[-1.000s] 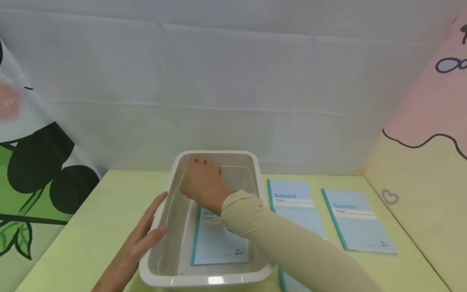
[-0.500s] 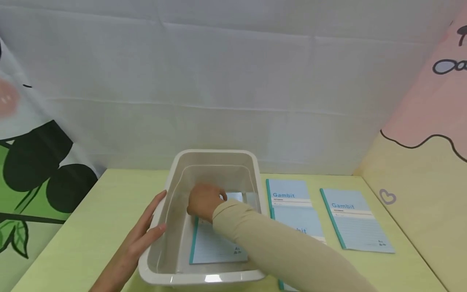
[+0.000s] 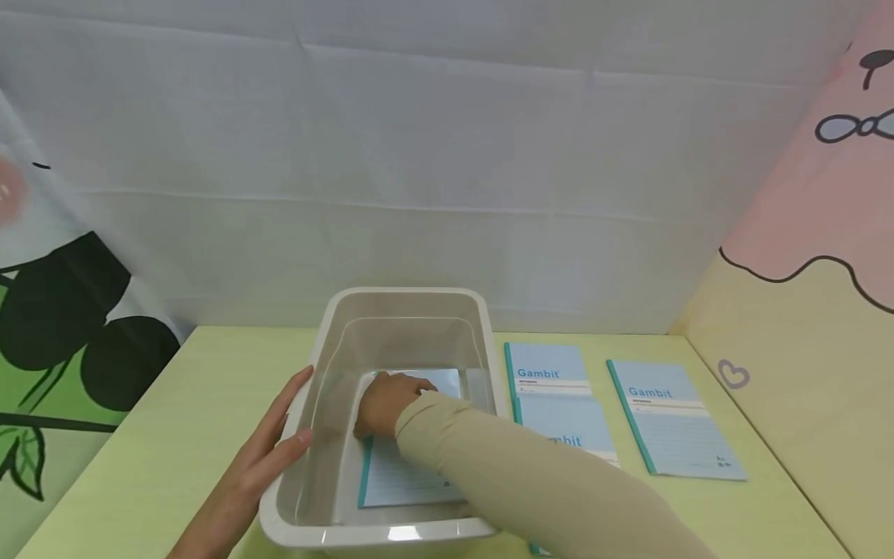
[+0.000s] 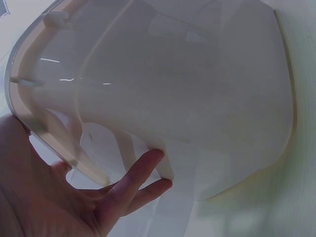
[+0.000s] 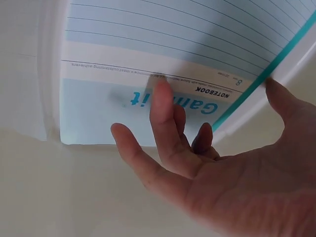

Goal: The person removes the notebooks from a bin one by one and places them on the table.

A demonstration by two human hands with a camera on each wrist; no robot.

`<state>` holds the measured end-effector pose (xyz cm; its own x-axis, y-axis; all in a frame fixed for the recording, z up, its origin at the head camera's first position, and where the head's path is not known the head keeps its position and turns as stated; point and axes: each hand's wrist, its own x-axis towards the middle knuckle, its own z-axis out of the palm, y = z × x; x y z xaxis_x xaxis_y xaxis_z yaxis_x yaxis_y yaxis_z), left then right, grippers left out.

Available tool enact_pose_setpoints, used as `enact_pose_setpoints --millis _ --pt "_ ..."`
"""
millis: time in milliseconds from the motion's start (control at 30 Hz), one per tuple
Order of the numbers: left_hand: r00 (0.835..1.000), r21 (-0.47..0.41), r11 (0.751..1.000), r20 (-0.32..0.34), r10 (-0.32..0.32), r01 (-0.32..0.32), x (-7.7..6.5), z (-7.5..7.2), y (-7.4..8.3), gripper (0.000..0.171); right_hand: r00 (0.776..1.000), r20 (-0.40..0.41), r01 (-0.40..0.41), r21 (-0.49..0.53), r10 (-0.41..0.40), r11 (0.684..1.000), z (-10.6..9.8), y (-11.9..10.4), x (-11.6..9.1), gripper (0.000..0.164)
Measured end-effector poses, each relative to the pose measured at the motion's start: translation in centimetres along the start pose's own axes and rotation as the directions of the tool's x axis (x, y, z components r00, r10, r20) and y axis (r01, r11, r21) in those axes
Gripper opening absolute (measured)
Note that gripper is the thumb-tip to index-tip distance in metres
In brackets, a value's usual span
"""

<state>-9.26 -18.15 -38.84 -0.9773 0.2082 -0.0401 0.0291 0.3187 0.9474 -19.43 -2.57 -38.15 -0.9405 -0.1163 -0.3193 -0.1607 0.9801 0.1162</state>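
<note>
A light grey plastic basin (image 3: 316,466) stands on the table. My left hand (image 3: 254,458) holds its left rim, thumb on the edge; in the left wrist view other fingertips touch the outer wall (image 4: 148,89). Inside on the bottom lies a pale blue "Gambit" notebook (image 3: 401,481) with a teal spine. My right hand (image 3: 384,404) reaches into the basin over the notebook's far part. In the right wrist view the thumb is at the spine edge, and the other fingers, spread and bent, are over the cover (image 5: 98,106). Whether those fingers press on it is unclear.
Right of the basin, similar notebooks (image 3: 548,365) lie overlapping on the pale yellow-green table (image 3: 230,388), partly behind the right sleeve (image 3: 531,466). One more notebook (image 3: 673,423) lies apart, farther right. A white cloth (image 3: 447,155) hangs behind; printed panels stand at both sides.
My right hand has moved down from the basin's far end onto the notebook's upper part. My left hand stays on the rim. The view has shifted slightly.
</note>
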Motion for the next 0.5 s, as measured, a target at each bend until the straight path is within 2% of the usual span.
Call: enact_pose_setpoints --millis 133,300,433,500 --pt "1.000 0.002 1.000 -0.004 0.008 -0.008 0.1 0.0 -0.1 0.064 0.999 -0.015 -0.040 -0.010 0.040 0.999 -0.1 -0.4 0.2 0.064" --pt "1.000 -0.006 1.000 0.003 0.010 -0.010 -0.1 0.1 0.1 0.063 1.000 -0.014 -0.004 -0.092 0.002 0.996 -0.8 -0.4 0.2 0.062" --pt "1.000 -0.015 1.000 0.014 0.010 -0.009 0.0 0.1 0.2 0.063 0.998 0.051 0.029 -0.092 -0.024 0.995 -1.7 0.3 0.3 0.063" --pt "1.000 -0.021 1.000 0.013 0.015 -0.015 0.1 0.1 0.2 0.063 0.995 0.087 0.058 -0.127 -0.047 0.990 -1.8 0.7 0.4 0.062"
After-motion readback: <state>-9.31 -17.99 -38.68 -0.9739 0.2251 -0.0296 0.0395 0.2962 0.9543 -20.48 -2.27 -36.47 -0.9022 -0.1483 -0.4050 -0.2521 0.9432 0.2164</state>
